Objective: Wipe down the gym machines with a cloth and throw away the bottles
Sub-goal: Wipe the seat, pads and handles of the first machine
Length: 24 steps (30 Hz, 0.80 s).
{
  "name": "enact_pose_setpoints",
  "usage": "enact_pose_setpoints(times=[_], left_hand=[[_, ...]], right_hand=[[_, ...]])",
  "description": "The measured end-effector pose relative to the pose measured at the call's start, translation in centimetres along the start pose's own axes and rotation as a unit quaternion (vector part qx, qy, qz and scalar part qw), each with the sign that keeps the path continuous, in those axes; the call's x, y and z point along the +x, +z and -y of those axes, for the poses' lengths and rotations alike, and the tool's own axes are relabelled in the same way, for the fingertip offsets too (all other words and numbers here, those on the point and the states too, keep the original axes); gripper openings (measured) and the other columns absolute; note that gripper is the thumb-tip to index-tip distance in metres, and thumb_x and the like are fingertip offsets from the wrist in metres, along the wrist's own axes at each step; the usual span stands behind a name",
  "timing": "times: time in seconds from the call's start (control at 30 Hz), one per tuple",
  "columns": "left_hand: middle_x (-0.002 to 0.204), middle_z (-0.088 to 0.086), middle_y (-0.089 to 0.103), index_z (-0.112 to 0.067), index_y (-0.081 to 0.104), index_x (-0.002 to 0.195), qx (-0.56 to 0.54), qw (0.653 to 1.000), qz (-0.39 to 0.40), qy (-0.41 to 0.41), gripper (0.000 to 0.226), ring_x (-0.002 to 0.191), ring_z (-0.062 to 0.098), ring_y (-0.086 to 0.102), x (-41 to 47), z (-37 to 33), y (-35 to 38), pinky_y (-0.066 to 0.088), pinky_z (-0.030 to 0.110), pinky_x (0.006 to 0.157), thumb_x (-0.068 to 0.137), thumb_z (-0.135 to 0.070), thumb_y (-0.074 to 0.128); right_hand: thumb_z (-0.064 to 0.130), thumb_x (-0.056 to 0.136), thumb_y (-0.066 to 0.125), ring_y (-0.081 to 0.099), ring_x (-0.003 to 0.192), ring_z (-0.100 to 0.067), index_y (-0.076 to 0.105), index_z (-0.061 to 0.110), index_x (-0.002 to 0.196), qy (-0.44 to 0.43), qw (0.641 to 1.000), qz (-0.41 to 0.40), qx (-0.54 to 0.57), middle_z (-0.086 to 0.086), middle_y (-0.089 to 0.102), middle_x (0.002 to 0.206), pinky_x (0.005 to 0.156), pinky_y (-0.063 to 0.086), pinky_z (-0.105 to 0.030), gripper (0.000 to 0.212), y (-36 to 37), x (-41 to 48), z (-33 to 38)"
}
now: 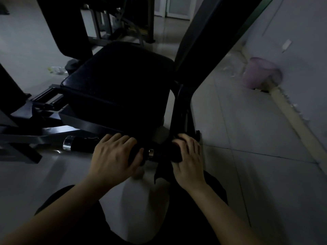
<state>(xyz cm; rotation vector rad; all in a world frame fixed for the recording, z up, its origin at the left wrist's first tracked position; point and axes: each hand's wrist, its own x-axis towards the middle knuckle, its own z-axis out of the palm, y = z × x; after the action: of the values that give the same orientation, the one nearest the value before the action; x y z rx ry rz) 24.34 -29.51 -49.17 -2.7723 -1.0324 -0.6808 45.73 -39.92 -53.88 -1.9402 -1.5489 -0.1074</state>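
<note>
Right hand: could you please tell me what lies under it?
A dark cloth lies under the right hand, bunched on the handle that the left hand grips. The handle beneath the cloth is covered and cannot be seen.

Room dim, low light throughout. Pale grey glossy tiled floor (247,129) with dark grout lines; faint sheen on the tiles at the far end. Blue-grey painted wall (300,32) along the right side, with a beige skirting strip (292,117) at its foot, paint ragged just above it. Lilac plastic waste bin (260,73) on the floor against that wall, blurred. Small white paper tag (287,44) on the wall above the bin. Pale door panels (177,7) at far end.
</note>
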Motion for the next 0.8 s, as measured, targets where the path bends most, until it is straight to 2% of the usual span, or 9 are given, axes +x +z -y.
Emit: enact_pose_setpoints(times=[0.1, 0.2, 0.3, 0.37, 0.43, 0.53, 0.6, 0.67, 0.8], left_hand=[[0.073, -0.004, 0.061, -0.021, 0.063, 0.082, 0.006, 1.0, 0.003, -0.01, 0.037, 0.071, 0.021, 0.059, 0.3, -0.2, 0.0, 0.042, 0.036, 0.07, 0.098, -0.047, 0.042], [0.071, -0.003, 0.057, -0.02, 0.06, 0.079, -0.003, 1.0, 0.008, 0.027, 0.036, 0.066, 0.021, 0.058, 1.1, 0.1, -0.1, 0.043, 0.035, 0.068, 0.098, -0.045, 0.044], [0.075, -0.003, 0.058, -0.019, 0.063, 0.083, 0.003, 0.998, 0.01, 0.058, 0.03, 0.067, 0.02, 0.058, 2.3, 0.3, -0.4, 0.046, 0.035, 0.067, 0.096, -0.042, 0.049], [0.074, -0.005, 0.055, -0.021, 0.06, 0.079, -0.01, 0.997, 0.025, 0.074, 0.03, 0.067, 0.018, 0.056, 3.0, 0.4, -0.4, 0.044, 0.031, 0.062, 0.095, -0.044, 0.049], [0.073, -0.008, 0.051, -0.025, 0.052, 0.074, -0.038, 0.996, 0.043, 0.066, 0.03, 0.068, 0.015, 0.054, 3.3, 0.6, -0.3, 0.038, 0.028, 0.056, 0.092, -0.048, 0.046], [0.076, -0.01, 0.048, -0.03, 0.044, 0.075, -0.059, 0.996, 0.048, 0.044, 0.027, 0.072, 0.013, 0.052, 3.1, 0.6, 0.0, 0.035, 0.026, 0.057, 0.091, -0.051, 0.044], [0.078, -0.011, 0.048, -0.031, 0.043, 0.078, -0.049, 0.997, 0.045, 0.047, 0.025, 0.074, 0.012, 0.051, 2.9, 0.4, 0.1, 0.037, 0.025, 0.059, 0.093, -0.051, 0.043], [0.078, -0.011, 0.047, -0.032, 0.038, 0.079, -0.04, 0.997, 0.044, 0.046, 0.024, 0.075, 0.012, 0.051, 2.9, 0.3, 0.1, 0.035, 0.025, 0.059, 0.093, -0.051, 0.042], [0.079, -0.011, 0.046, -0.033, 0.038, 0.08, -0.036, 0.996, 0.058, 0.049, 0.023, 0.076, 0.012, 0.051, 2.9, 0.2, 0.2, 0.036, 0.025, 0.06, 0.094, -0.052, 0.039]], right_hand=[[0.039, 0.099, 0.044, 0.037, 0.138, -0.025, 0.042, 0.008, 0.142, 0.185, 0.976, -0.047, 0.1, -0.01, 0.04, 0.146, 0.114, 0.036, -0.042, 0.053, 1.6, 0.0, 2.5], [0.048, 0.098, 0.034, 0.034, 0.14, -0.03, 0.032, -0.001, 0.15, 0.235, 0.967, -0.024, 0.091, -0.018, 0.039, 0.15, 0.117, 0.032, -0.041, 0.071, 2.1, 0.1, 3.7], [0.03, 0.102, 0.048, 0.042, 0.131, -0.032, 0.03, 0.002, 0.148, 0.296, 0.942, 0.01, 0.156, -0.017, 0.038, 0.147, 0.104, 0.04, -0.036, 0.057, 1.1, 2.0, 2.7], [0.028, 0.102, 0.049, 0.048, 0.127, -0.036, 0.028, 0.003, 0.146, 0.363, 0.901, 0.032, 0.234, -0.018, 0.042, 0.144, 0.097, 0.044, -0.036, 0.055, 0.7, 5.3, 1.5], [0.029, 0.104, 0.044, 0.048, 0.128, -0.036, 0.023, 0.002, 0.149, 0.441, 0.851, 0.029, 0.283, -0.02, 0.045, 0.144, 0.094, 0.04, -0.033, 0.057, 0.8, 8.9, 0.4], [0.024, 0.107, 0.031, 0.042, 0.134, -0.033, 0.023, 0.003, 0.152, 0.526, 0.76, -0.019, 0.381, -0.018, 0.038, 0.151, 0.108, 0.033, -0.036, 0.05, 1.0, 13.5, -0.7], [0.016, 0.105, 0.032, 0.043, 0.132, -0.035, 0.029, -0.002, 0.146, 0.53, 0.759, -0.053, 0.374, -0.024, 0.039, 0.148, 0.107, 0.035, -0.039, 0.045, 1.2, 15.1, -1.3], [0.02, 0.107, 0.028, 0.042, 0.135, -0.034, 0.03, -0.001, 0.148, 0.546, 0.752, -0.048, 0.365, -0.021, 0.038, 0.151, 0.11, 0.032, -0.038, 0.046, 1.4, 15.8, -1.7], [0.016, 0.102, 0.045, 0.054, 0.124, -0.035, 0.048, -0.004, 0.137, 0.495, 0.817, 0.049, 0.292, -0.02, 0.055, 0.136, 0.093, 0.046, -0.035, 0.04, -0.1, 13.9, -0.6]])
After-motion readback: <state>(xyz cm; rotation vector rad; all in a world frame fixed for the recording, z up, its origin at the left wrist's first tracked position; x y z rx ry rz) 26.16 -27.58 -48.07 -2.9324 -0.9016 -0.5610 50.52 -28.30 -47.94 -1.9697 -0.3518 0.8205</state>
